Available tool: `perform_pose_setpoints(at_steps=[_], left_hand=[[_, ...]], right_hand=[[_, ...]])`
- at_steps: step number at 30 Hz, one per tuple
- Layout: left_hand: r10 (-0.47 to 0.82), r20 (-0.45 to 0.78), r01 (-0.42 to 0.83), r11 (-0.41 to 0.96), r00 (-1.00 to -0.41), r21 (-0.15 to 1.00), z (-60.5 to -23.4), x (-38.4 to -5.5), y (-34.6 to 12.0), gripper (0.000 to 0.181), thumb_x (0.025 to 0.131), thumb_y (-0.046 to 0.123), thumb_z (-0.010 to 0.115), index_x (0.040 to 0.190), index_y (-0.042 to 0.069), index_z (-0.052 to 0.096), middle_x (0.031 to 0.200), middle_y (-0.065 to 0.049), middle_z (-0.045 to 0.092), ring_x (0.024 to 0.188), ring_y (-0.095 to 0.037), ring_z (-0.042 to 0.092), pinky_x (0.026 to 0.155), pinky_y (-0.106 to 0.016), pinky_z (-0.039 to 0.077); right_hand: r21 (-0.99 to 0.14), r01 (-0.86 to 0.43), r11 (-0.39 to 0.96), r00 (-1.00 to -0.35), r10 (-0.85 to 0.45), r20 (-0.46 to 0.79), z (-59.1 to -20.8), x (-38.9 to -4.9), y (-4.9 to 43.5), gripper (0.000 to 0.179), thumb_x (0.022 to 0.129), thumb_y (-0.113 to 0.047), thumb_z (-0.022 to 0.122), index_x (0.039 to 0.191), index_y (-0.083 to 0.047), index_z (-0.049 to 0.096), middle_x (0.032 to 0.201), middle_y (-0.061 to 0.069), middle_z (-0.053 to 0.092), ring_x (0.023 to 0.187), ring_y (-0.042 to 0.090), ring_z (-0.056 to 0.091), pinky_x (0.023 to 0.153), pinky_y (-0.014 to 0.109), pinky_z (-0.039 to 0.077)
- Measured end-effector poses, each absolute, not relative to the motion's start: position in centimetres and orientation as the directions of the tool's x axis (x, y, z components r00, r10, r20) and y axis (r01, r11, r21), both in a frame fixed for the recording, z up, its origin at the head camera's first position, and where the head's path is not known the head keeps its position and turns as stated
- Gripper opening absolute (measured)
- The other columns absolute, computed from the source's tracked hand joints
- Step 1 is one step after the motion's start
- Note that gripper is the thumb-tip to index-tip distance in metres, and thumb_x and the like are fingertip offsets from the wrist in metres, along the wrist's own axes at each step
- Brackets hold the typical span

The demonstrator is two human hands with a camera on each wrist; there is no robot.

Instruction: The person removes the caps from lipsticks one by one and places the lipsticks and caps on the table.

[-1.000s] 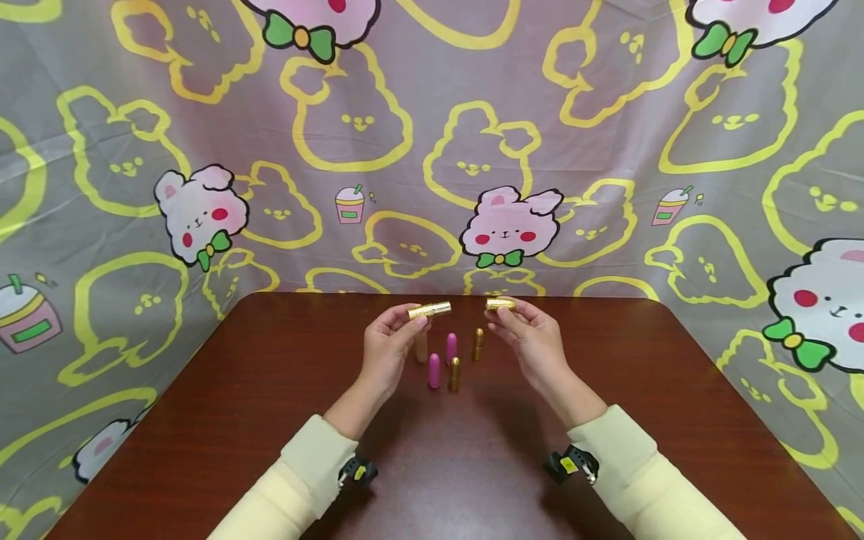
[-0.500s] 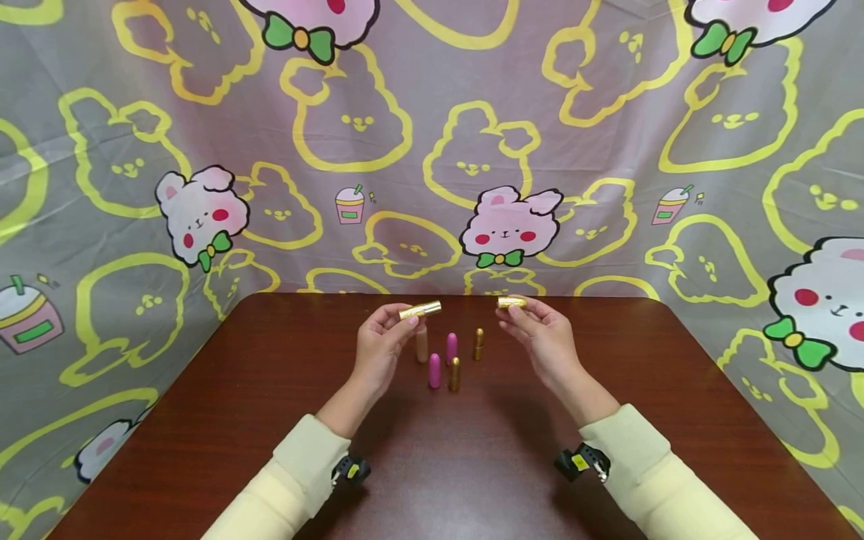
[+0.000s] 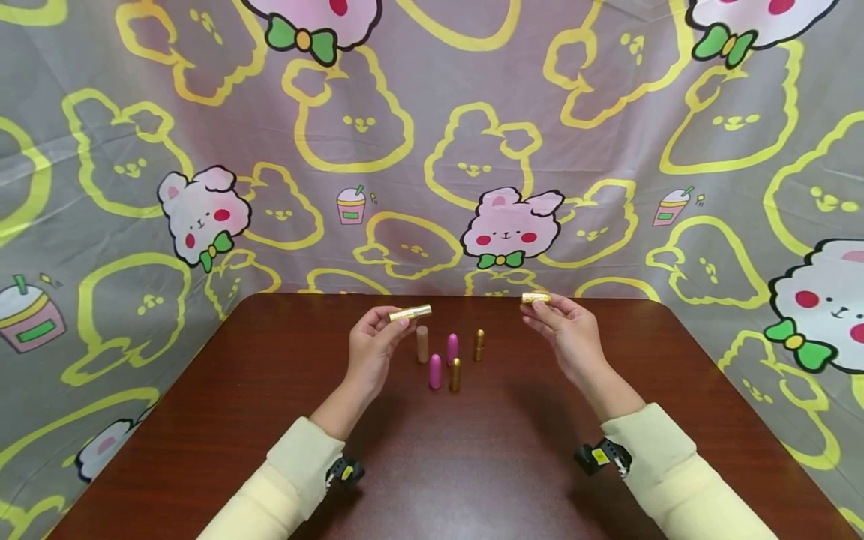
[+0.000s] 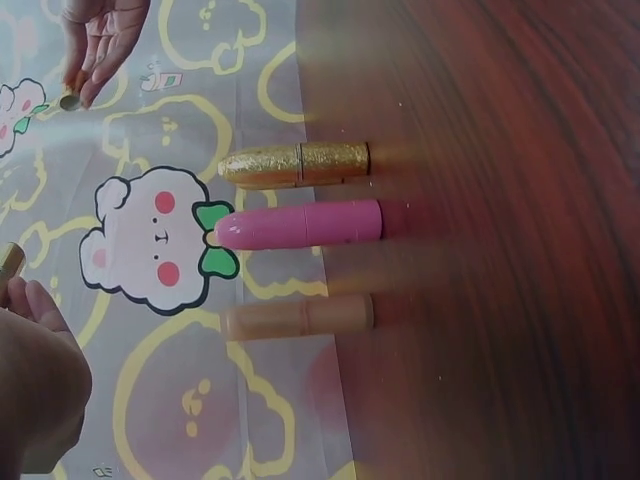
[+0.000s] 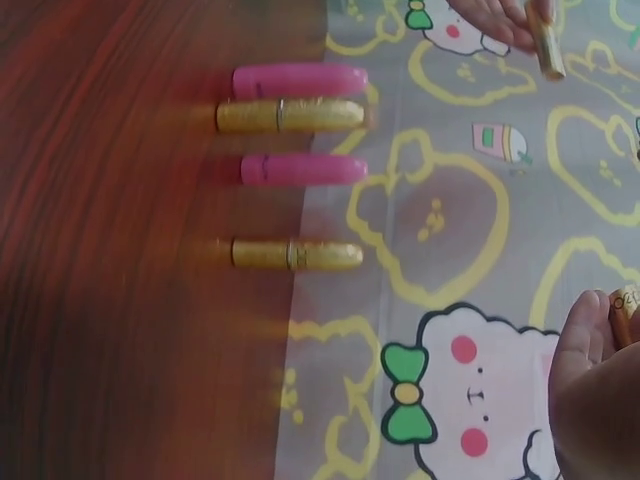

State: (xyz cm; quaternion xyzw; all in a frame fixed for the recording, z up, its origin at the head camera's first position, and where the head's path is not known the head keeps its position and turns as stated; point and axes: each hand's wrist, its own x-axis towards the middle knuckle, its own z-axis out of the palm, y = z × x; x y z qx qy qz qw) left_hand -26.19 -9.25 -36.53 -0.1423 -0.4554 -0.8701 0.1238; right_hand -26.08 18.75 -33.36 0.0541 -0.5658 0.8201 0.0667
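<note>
My left hand pinches a gold lipstick tube without its cap, its shiny inner collar pointing right. On the other side, my right hand holds a short gold lipstick cap between thumb and fingers. Both pieces are raised over the back of the table, well apart. Between and below the hands stand a beige lipstick, two pink lipsticks, one in front and one behind, and two gold lipsticks, the front one and the back right one. All stand upright.
The brown wooden table has rounded back corners. A grey curtain with yellow outlines and rabbit faces hangs behind it and along both sides. Dark wrist cameras sit at the cuffs, left and right.
Both hands have moved farther apart: the left with the lipstick tube to the left, the right with the cap to the right. The beige lipstick is now fully uncovered. Standing lipsticks stay put.
</note>
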Motion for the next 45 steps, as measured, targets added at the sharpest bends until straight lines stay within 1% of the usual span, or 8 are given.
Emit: perform_pose_setpoints(at_steps=[12,19,22,30,36,39,43,45], left_hand=[[-0.105,0.374,0.366,-0.556,-0.921,0.746,-36.6,-26.3,-10.3,0.021,0.086,-0.015,0.053,0.098,0.0,0.061,0.086,-0.009,0.067,0.077,-0.019,0.068,0.078,-0.032,0.056],[-0.123,0.36,0.37,-0.512,-0.925,0.775,-36.6,-26.4,-11.1,0.024,0.088,-0.015,0.053,0.11,-0.014,0.061,0.091,-0.01,0.067,0.077,-0.019,0.069,0.079,-0.032,0.055],[-0.127,0.354,0.368,-0.495,-0.927,0.787,-36.6,-26.6,-11.5,0.027,0.088,-0.016,0.053,0.114,-0.016,0.06,0.093,-0.011,0.069,0.078,-0.019,0.07,0.08,-0.033,0.055],[-0.132,0.332,0.355,-0.438,-0.934,0.826,-36.5,-27.0,-12.9,0.035,0.088,-0.017,0.056,0.122,-0.024,0.051,0.1,-0.012,0.07,0.081,-0.02,0.071,0.082,-0.035,0.054],[-0.136,0.324,0.351,-0.38,-0.936,0.856,-36.2,-27.4,-14.3,0.037,0.088,-0.016,0.058,0.123,-0.024,0.049,0.095,-0.004,0.072,0.079,-0.017,0.071,0.082,-0.033,0.054],[-0.154,0.31,0.345,-0.344,-0.938,0.873,-36.3,-27.6,-15.0,0.037,0.088,-0.016,0.058,0.123,-0.022,0.051,0.093,-0.003,0.072,0.079,-0.017,0.071,0.082,-0.034,0.054],[-0.178,0.275,0.315,-0.272,-0.945,0.909,-36.4,-27.9,-15.9,0.037,0.087,-0.015,0.06,0.123,-0.019,0.054,0.096,-0.009,0.071,0.085,-0.023,0.071,0.083,-0.034,0.054],[-0.186,0.256,0.296,-0.231,-0.949,0.927,-36.5,-28.0,-16.4,0.038,0.086,-0.014,0.061,0.124,-0.017,0.055,0.099,-0.014,0.07,0.087,-0.024,0.071,0.083,-0.034,0.054]], right_hand=[[-0.939,-0.221,-0.262,-0.975,0.063,0.212,-33.2,-26.3,21.4,0.011,0.092,-0.005,0.066,0.102,-0.003,0.065,0.094,0.0,0.072,0.088,0.015,0.07,0.082,0.031,0.054],[-0.964,-0.205,-0.17,-0.978,0.081,0.193,-33.1,-26.6,23.4,0.028,0.092,-0.007,0.066,0.114,0.008,0.056,0.09,-0.002,0.071,0.085,0.012,0.071,0.077,0.027,0.055],[-0.973,-0.195,-0.12,-0.978,0.098,0.184,-32.9,-26.8,24.4,0.034,0.092,-0.009,0.066,0.117,0.01,0.053,0.089,-0.004,0.071,0.084,0.01,0.07,0.076,0.025,0.055],[-0.986,-0.166,-0.001,-0.976,0.14,0.164,-33.2,-27.7,26.5,0.04,0.093,-0.011,0.065,0.119,0.014,0.05,0.084,-0.008,0.07,0.077,0.005,0.069,0.071,0.022,0.055],[-0.977,-0.097,0.188,-0.976,0.174,0.13,-33.8,-28.2,28.0,0.046,0.095,-0.016,0.064,0.125,0.015,0.05,0.084,-0.011,0.068,0.074,0.002,0.068,0.071,0.021,0.055],[-0.972,-0.067,0.225,-0.981,0.162,0.105,-34.0,-28.3,28.7,0.046,0.096,-0.016,0.063,0.126,0.016,0.048,0.084,-0.009,0.067,0.075,0.001,0.067,0.072,0.022,0.055],[-0.966,-0.065,0.25,-0.985,0.139,0.103,-34.2,-28.6,29.4,0.046,0.097,-0.014,0.061,0.126,0.018,0.047,0.084,-0.007,0.067,0.076,0.001,0.067,0.072,0.022,0.055],[-0.953,-0.075,0.293,-0.983,0.14,0.121,-34.4,-28.7,29.8,0.044,0.096,-0.013,0.062,0.124,0.019,0.049,0.086,-0.001,0.07,0.075,0.001,0.067,0.071,0.022,0.055]])
